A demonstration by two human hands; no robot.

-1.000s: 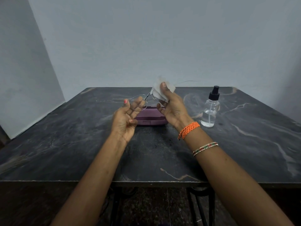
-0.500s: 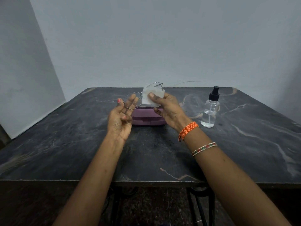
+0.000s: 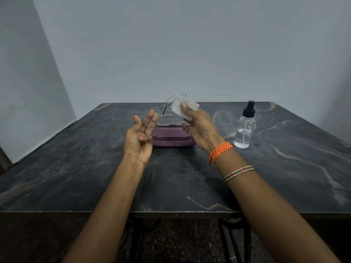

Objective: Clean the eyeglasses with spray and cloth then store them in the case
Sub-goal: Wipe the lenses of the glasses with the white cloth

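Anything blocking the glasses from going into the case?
Yes: the purple hard case lies shut on the dark marble table. The wire-rimmed eyeglasses are held above it; nothing else intervenes.

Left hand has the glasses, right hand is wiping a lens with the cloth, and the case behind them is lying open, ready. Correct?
Not quite: the case is closed, lid down, as the head view shows. The rest holds: the left hand holds the glasses and the right hand presses the cloth on a lens.
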